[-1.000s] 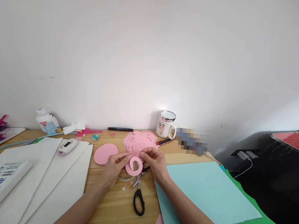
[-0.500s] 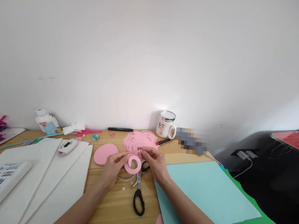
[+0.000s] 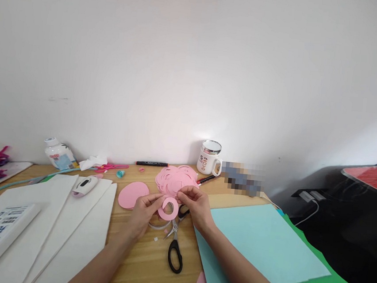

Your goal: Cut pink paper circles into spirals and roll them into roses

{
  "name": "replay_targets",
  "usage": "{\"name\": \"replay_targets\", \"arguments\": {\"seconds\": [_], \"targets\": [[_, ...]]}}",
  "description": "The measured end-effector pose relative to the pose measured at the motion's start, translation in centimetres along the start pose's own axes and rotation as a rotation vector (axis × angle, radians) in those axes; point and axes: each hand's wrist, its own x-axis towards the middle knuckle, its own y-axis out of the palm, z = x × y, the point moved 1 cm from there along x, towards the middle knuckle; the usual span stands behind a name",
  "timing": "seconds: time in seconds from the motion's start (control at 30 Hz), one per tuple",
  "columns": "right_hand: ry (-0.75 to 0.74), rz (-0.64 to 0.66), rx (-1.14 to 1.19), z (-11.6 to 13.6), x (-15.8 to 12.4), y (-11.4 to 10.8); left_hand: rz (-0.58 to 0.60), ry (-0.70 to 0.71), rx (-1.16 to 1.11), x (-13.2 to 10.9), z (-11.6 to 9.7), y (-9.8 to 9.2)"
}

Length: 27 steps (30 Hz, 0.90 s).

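Thumb and fingers of my left hand (image 3: 142, 212) pinch the upper left edge of a curled pink paper ring (image 3: 174, 212). Close by on the right, my right hand (image 3: 198, 208) has its thumb and fingertips together; whatever they grip is too small to tell. Behind my fingers lies a heap of pink paper pieces (image 3: 176, 176). Flat pink paper discs (image 3: 132, 195) rest left of the ring. Under the ring is a roll of tape (image 3: 159, 226), partly covered. Black-handled scissors (image 3: 175, 242) lie part-open on the table below my hands.
White sheets (image 3: 90, 221) with a white box (image 3: 2, 235) and a small white device (image 3: 84, 186) spread left. Light-blue paper (image 3: 259, 241) covers the right side. Along the wall stand a mug (image 3: 208, 159) and a white bottle (image 3: 60, 153), with a black marker (image 3: 152, 164) between.
The paper ring and my left fingers have shifted very slightly to the right. My right fingertips have drawn a little to the right, away from the ring.
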Motion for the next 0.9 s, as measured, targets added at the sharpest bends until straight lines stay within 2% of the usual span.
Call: {"name": "replay_targets", "arguments": {"seconds": [0.37, 0.9], "targets": [[-0.020, -0.017, -0.024, -0.16, 0.06, -0.14, -0.057, 0.005, -0.005, 0.00, -0.12, 0.03], [-0.020, 0.003, -0.019, -0.24, 0.12, -0.27, -0.045, 0.018, 0.014, -0.05, -0.25, 0.04]]}}
